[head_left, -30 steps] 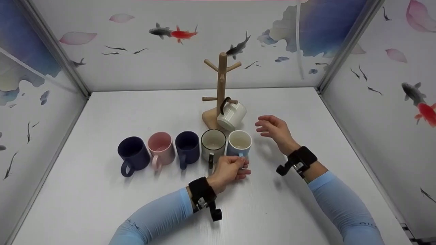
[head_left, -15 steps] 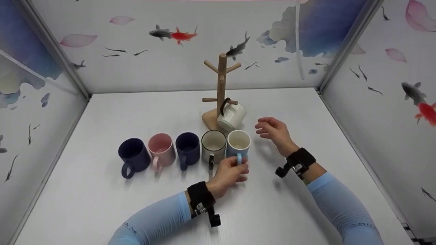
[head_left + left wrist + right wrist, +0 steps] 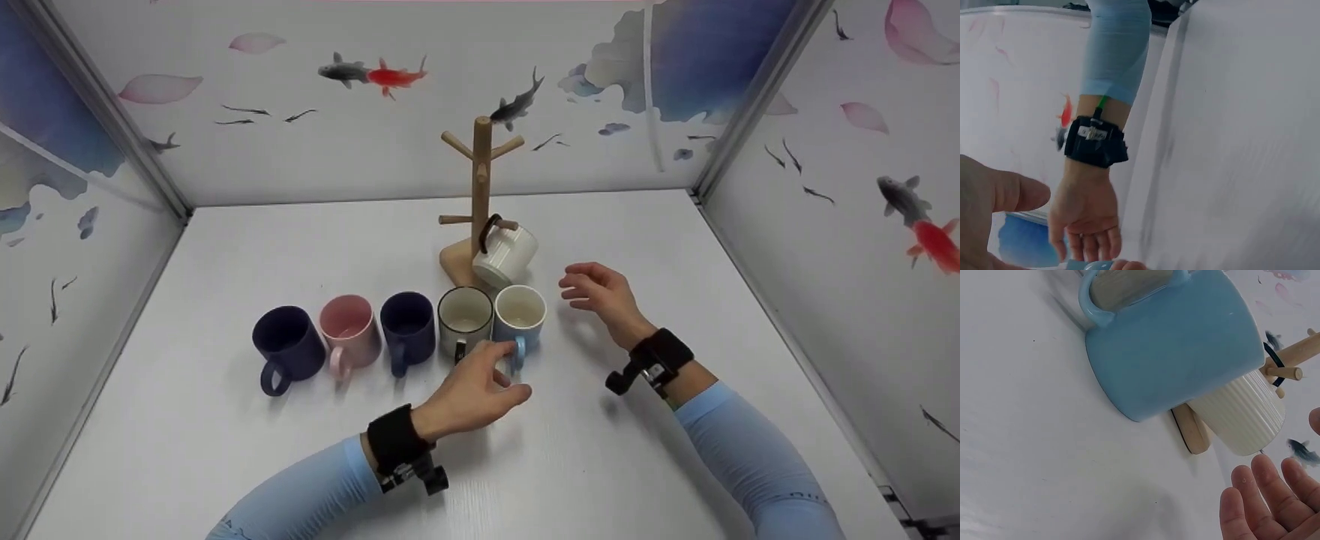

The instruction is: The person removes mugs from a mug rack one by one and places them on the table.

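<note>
A light blue mug (image 3: 519, 315) with a cream inside stands upright at the right end of a row of mugs, its handle toward me. My left hand (image 3: 469, 386) is at that handle, thumb spread away and fingertips near or touching it; contact is unclear. In the left wrist view the thumb (image 3: 1033, 194) stands apart from a sliver of the blue mug (image 3: 1098, 265). To the right of the mug my right hand (image 3: 604, 300) hovers with fingers loosely bent, holding nothing. The right wrist view shows its fingers (image 3: 1275, 495) apart from the blue mug (image 3: 1174, 354).
A wooden mug tree (image 3: 481, 180) stands behind the row, a white mug (image 3: 506, 255) hanging tilted from a lower peg. Left of the blue mug are a grey-white mug (image 3: 465, 319), two dark blue mugs, one here (image 3: 407, 330), and a pink mug (image 3: 350, 330). Printed walls enclose the table.
My left hand has opened its pinch on the blue mug's handle and drawn back left, thumb spreading away. The handle now points toward me. The right hand stays nearly still.
</note>
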A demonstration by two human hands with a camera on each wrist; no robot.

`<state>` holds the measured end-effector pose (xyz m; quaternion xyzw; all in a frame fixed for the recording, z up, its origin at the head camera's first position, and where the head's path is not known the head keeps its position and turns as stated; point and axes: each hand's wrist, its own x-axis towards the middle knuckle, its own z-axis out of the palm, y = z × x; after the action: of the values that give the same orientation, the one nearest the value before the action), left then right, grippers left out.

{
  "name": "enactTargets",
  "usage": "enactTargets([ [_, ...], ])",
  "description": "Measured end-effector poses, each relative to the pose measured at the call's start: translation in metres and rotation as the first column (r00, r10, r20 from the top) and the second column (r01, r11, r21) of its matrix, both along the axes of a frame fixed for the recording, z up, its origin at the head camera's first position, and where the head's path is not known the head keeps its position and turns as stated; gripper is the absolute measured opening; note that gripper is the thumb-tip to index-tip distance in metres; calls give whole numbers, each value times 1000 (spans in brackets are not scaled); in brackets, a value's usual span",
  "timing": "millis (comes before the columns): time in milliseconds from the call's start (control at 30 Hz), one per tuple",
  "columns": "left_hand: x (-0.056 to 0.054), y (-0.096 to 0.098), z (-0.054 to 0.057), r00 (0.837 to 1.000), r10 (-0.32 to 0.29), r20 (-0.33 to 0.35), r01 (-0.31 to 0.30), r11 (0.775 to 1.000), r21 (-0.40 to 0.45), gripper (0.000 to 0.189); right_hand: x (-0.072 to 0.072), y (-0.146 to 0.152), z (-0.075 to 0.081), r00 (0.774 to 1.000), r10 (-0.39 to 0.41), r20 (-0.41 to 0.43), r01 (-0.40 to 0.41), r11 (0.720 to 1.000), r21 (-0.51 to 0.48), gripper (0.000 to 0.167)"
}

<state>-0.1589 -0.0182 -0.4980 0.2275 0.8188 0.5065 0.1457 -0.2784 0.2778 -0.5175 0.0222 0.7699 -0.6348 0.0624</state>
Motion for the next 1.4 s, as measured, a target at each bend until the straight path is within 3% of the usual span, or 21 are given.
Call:
enactTargets([
  [200,-14,-8,17,983,-87,-165,94,995,36,63,0,-2,0,1000,3,-8,-3,1000,-21,42],
  [400,-24,-15,30,950,-46,-309,73,994,77,46,-1,-4,-1,1000,20,13,-20,1000,-20,48],
  [633,-36,-27,38,911,17,-412,22,996,89,34,-3,-6,-1,999,19,46,-19,1000,-12,60],
  [700,-40,-30,39,917,37,-396,15,992,127,30,-5,-8,-1,998,23,52,-23,1000,-14,62],
  [800,-45,-32,40,945,74,-318,0,974,227,25,-8,-10,-1,997,26,70,-24,999,-33,61],
  [900,-50,-33,43,973,104,-204,-22,929,370,21,-11,-13,0,995,32,98,-27,998,-52,62],
  [1033,-54,-30,46,984,120,-131,-42,876,481,22,-15,-19,1,990,26,138,-16,997,-76,67],
  [1167,-55,-27,46,974,136,-180,-49,906,421,23,-20,-25,2,985,17,171,3,993,-115,68],
  [1300,-53,-24,45,959,137,-250,-62,956,288,26,-26,-32,3,981,27,192,-1,990,-138,74],
  [1400,-52,-23,43,951,108,-289,-52,980,194,26,-30,-37,4,979,41,200,-10,988,-153,81],
])
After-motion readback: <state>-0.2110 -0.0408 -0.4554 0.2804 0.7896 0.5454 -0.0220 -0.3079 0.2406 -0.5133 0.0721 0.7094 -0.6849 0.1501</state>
